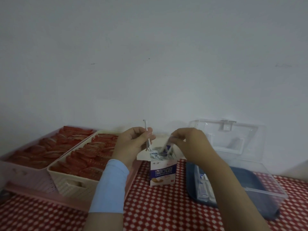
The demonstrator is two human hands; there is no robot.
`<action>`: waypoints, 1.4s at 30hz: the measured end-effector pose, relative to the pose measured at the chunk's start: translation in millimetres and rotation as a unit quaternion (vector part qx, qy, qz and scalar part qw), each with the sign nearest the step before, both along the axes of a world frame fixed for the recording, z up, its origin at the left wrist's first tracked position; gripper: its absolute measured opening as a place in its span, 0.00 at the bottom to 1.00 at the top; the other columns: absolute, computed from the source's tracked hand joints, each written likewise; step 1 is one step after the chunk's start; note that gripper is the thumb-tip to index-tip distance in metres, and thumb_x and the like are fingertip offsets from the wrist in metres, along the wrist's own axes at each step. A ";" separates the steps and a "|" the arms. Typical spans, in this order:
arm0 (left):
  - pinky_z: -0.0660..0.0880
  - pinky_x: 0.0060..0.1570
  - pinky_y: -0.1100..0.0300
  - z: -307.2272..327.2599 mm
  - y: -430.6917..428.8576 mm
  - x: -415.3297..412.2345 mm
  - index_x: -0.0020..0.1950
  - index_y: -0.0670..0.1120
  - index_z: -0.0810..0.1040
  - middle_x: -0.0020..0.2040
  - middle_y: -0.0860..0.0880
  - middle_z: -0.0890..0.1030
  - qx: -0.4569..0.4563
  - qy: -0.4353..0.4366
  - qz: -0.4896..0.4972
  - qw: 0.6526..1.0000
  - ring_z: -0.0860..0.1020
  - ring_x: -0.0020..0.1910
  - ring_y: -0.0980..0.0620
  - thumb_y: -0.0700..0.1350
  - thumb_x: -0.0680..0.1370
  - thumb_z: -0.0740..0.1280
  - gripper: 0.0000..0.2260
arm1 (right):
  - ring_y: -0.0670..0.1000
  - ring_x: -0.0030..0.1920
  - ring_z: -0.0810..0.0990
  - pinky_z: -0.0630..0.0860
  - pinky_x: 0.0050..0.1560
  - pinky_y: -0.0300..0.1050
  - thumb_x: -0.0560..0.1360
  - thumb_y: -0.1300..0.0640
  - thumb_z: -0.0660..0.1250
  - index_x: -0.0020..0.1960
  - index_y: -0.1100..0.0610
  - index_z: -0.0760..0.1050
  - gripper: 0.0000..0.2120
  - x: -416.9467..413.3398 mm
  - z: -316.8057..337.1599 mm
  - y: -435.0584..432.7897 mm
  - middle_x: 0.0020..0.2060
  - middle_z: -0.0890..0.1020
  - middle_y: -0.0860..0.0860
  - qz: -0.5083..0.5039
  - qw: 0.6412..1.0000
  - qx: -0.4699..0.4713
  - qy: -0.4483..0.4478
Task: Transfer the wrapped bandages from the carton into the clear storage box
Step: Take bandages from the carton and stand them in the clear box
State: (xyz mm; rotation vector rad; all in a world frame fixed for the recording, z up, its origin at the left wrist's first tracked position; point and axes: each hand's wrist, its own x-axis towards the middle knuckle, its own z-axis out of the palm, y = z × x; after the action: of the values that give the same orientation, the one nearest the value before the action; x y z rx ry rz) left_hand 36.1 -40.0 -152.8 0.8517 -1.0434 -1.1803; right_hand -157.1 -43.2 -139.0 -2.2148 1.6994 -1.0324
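A small white and purple carton [163, 172] stands open on the red checked cloth, with wrapped bandages [156, 155] showing in its mouth. My left hand [135, 142] holds a thin stack of white wrapped bandages [147, 139] upright just above the carton's left flap. My right hand [188, 140] pinches a blurred wrapped bandage [167, 145] over the carton's opening. To the right sits the clear storage box [260, 189] with a dark blue tray inside; several wrapped bandages [204, 187] lie at its left end, partly hidden by my right forearm.
The box's clear lid [233, 135] leans open against the white wall. On the left, a pink tray [25, 177] and a cream basket [73, 184] hold several red packets. A light blue sleeve covers my left forearm.
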 end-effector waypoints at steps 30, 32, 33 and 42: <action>0.79 0.46 0.53 -7.0 10.6 -20.7 0.46 0.42 0.86 0.46 0.41 0.83 0.028 0.067 -0.219 0.973 0.82 0.44 0.47 0.45 0.76 0.68 0.09 | 0.37 0.46 0.79 0.80 0.49 0.46 0.56 0.47 0.84 0.37 0.48 0.72 0.21 11.1 14.1 31.2 0.61 0.74 0.36 0.174 0.984 -0.035 -0.006; 0.78 0.45 0.55 -5.2 13.9 -22.8 0.44 0.44 0.87 0.44 0.43 0.84 0.024 0.058 -0.227 0.972 0.83 0.43 0.49 0.45 0.78 0.64 0.12 | 0.43 0.44 0.81 0.80 0.46 0.49 0.58 0.48 0.83 0.36 0.47 0.71 0.21 10.6 12.0 29.8 0.58 0.75 0.37 0.176 0.983 -0.047 -0.009; 0.80 0.42 0.57 -4.2 15.1 -23.4 0.42 0.45 0.87 0.42 0.44 0.85 0.026 0.058 -0.230 0.971 0.83 0.41 0.50 0.44 0.79 0.63 0.14 | 0.43 0.46 0.81 0.80 0.47 0.49 0.58 0.47 0.83 0.37 0.47 0.70 0.21 9.7 10.5 29.0 0.60 0.74 0.37 0.175 0.983 -0.048 -0.008; 0.83 0.48 0.48 -0.1 26.2 -29.7 0.59 0.33 0.78 0.50 0.38 0.84 0.041 0.049 -0.266 0.962 0.84 0.47 0.45 0.39 0.81 0.62 0.12 | 0.47 0.53 0.82 0.78 0.52 0.43 0.66 0.51 0.79 0.49 0.49 0.75 0.17 -9.3 16.8 43.2 0.54 0.81 0.45 0.212 0.957 0.092 -0.174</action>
State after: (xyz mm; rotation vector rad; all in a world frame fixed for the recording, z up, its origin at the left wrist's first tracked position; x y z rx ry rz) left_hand 6.4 -13.8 -152.9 0.5795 -1.1870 -1.7077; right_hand -166.4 0.0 -122.1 -2.0050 1.0637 -1.0255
